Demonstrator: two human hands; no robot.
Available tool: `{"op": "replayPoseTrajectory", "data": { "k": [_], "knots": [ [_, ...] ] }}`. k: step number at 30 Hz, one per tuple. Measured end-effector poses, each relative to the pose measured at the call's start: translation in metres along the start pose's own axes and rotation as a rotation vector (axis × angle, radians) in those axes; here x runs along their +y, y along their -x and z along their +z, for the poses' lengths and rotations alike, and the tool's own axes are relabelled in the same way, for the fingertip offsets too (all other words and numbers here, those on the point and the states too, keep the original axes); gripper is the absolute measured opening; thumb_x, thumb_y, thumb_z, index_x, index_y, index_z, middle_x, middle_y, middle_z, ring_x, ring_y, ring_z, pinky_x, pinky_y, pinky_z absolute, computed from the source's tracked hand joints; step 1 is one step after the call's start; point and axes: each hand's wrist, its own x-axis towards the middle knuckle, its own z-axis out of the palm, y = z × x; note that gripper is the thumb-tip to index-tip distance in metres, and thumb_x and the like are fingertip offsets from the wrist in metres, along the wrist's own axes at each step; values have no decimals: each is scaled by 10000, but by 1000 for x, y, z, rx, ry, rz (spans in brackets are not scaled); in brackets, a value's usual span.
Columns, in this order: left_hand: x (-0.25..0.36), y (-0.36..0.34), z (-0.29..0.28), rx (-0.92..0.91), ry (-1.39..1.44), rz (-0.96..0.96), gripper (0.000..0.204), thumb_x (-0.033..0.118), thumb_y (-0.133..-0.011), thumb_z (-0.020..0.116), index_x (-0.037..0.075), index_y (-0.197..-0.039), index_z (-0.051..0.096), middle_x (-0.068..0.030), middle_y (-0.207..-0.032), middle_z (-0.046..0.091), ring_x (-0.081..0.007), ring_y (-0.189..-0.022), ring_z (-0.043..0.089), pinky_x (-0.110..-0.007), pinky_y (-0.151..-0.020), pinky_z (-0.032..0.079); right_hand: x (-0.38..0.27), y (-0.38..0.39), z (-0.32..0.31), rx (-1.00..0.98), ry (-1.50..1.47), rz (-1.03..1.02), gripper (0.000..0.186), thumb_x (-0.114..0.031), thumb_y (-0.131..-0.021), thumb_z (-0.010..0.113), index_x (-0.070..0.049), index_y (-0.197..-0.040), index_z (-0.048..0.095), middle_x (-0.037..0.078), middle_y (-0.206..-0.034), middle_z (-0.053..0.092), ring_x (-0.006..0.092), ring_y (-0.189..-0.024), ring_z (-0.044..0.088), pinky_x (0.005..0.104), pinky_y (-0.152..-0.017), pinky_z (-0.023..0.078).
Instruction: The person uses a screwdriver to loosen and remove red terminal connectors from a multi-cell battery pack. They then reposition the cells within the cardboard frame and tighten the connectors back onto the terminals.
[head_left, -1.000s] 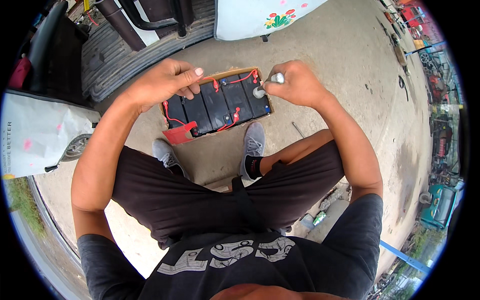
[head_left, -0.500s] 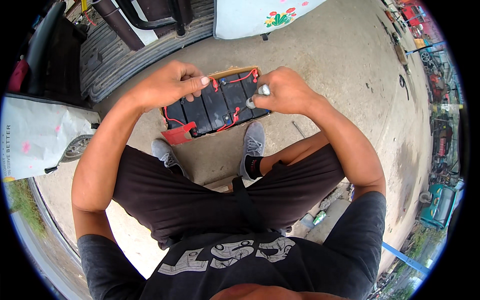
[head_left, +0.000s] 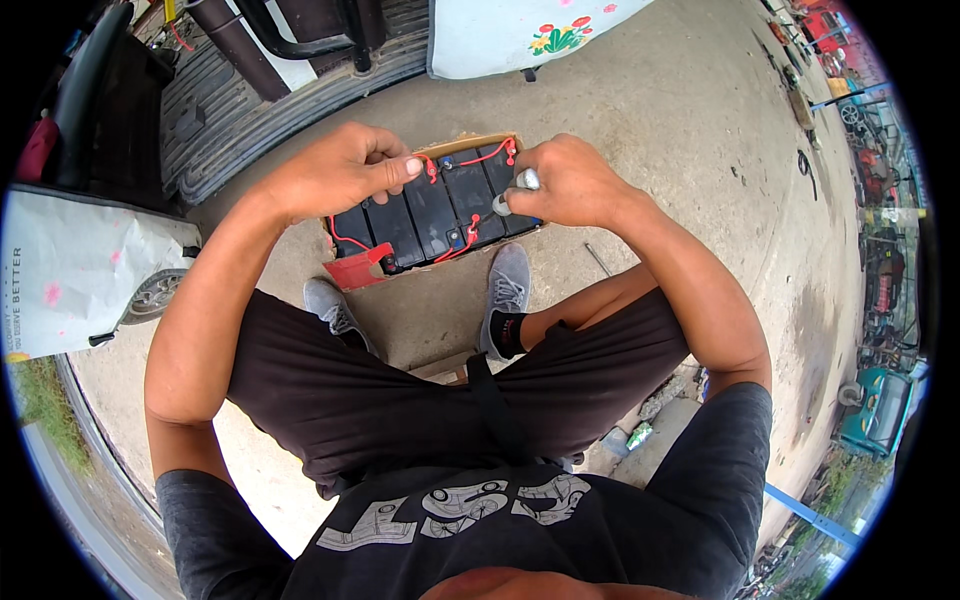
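A low cardboard box (head_left: 485, 140) packed with several black batteries (head_left: 432, 218) lies on the ground in front of my feet. Short red wires (head_left: 484, 157) link battery terminals, and a torn red flap (head_left: 358, 268) hangs at the near left corner. My left hand (head_left: 345, 175) hovers over the far left of the batteries, fingers curled and thumb pressed in; whatever it pinches is hidden. At the right end of the box, my right hand (head_left: 575, 180) is closed around a silver metal hand tool (head_left: 528, 180), mostly covered by the fingers.
My grey shoes (head_left: 508, 280) flank the near side of the box. A thin metal rod (head_left: 597, 259) lies on the concrete to the right. A vehicle's ribbed step (head_left: 290, 115) and white printed panels (head_left: 520, 40) stand beyond and left. A crushed can (head_left: 639, 435) lies near my right thigh.
Almost nothing differs. My left hand has shifted very slightly to the right; the right hand, its tool and the box look the same.
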Motion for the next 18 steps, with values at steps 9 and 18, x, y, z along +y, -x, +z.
{"op": "replayPoseTrajectory", "data": {
  "k": [9,18],
  "knots": [
    [-2,0,0,-9,21,14,413,363,-990,597,-42,-1052,646,-59,-844,633,-132,-768,606,-294,-724,512,-15,11,-1,16,42,-135,319,-240,-731,705,7,-920,636,211,-748,635,401,-762,631,470,-734,506],
    [-3,-1,0,-11,6,-5,403,354,-989,600,-42,-1048,645,-56,-842,632,-127,-763,602,-291,-718,506,-24,8,-3,-20,102,2,339,-268,-853,661,31,-981,566,235,-842,632,419,-822,628,508,-734,490]
  ]
}}
